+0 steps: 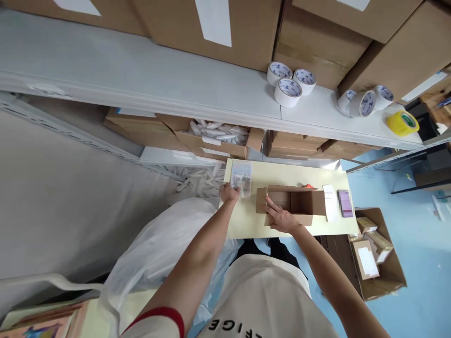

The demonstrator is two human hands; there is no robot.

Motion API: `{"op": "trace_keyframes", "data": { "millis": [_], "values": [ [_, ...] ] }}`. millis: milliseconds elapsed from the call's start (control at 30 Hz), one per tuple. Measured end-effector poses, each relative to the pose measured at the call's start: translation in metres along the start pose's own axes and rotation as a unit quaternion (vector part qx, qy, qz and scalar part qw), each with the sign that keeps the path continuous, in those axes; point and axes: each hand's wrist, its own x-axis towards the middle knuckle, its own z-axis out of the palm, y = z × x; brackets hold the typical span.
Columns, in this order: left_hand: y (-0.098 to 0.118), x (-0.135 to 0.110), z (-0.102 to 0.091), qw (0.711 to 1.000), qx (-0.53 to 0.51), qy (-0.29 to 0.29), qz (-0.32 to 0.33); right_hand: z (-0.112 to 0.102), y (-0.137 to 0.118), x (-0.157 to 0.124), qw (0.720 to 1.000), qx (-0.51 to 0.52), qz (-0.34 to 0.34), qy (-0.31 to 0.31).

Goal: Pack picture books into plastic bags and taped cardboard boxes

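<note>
On the pale yellow tabletop stands a small open cardboard box, its flaps folded out. My right hand lies over the box's near left corner, fingers stretched and apart, touching the left flap. At the table's left end lies a clear plastic packet with a printed picture, slightly blurred. My left hand is at the packet's lower left corner with the fingers closed on its edge; the fingertips are partly hidden.
White slips and a purple item lie on the table's right. A large carton with small boxes stands on the floor at right. Tape rolls sit on the shelf. A translucent plastic bag bulges at left.
</note>
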Motion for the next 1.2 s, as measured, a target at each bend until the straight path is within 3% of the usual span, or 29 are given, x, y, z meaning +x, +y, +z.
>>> {"op": "trace_keyframes", "data": {
  "millis": [133, 267, 400, 533, 600, 700, 800, 867, 933, 1067, 1200],
  "values": [
    [0.004, 0.008, 0.011, 0.999, 0.009, -0.021, -0.023, 0.004, 0.0, 0.0, 1.0, -0.003, -0.01, 0.013],
    [0.004, 0.0, 0.002, 0.999, -0.023, -0.026, 0.005, 0.003, 0.002, 0.0, 1.0, -0.002, -0.013, 0.008],
    [-0.002, -0.022, -0.028, 0.997, -0.066, -0.003, 0.041, 0.002, 0.006, 0.002, 0.999, 0.0, -0.031, 0.011],
    [-0.003, -0.049, -0.074, 0.99, -0.107, 0.05, 0.083, 0.003, 0.01, -0.004, 0.998, -0.019, -0.058, 0.03],
    [0.001, -0.063, -0.097, 0.979, -0.148, 0.076, 0.121, 0.002, 0.016, -0.017, 0.996, -0.031, -0.053, 0.07],
    [0.019, -0.084, -0.126, 0.966, -0.172, 0.078, 0.178, 0.001, 0.031, -0.046, 0.981, -0.051, 0.015, 0.185],
    [0.048, -0.103, -0.138, 0.965, -0.148, 0.018, 0.216, 0.004, 0.056, -0.077, 0.943, -0.057, 0.163, 0.284],
    [0.072, -0.113, -0.136, 0.96, -0.122, -0.038, 0.249, 0.008, 0.073, -0.091, 0.922, -0.044, 0.249, 0.295],
    [0.098, -0.121, -0.125, 0.95, -0.089, -0.091, 0.286, 0.013, 0.087, -0.098, 0.92, -0.016, 0.288, 0.265],
    [0.138, -0.132, -0.087, 0.919, 0.002, -0.161, 0.361, 0.016, 0.099, -0.095, 0.935, 0.026, 0.284, 0.21],
    [0.149, -0.134, -0.042, 0.902, 0.103, -0.199, 0.37, 0.011, 0.097, -0.089, 0.939, 0.026, 0.285, 0.19]
  ]
}}
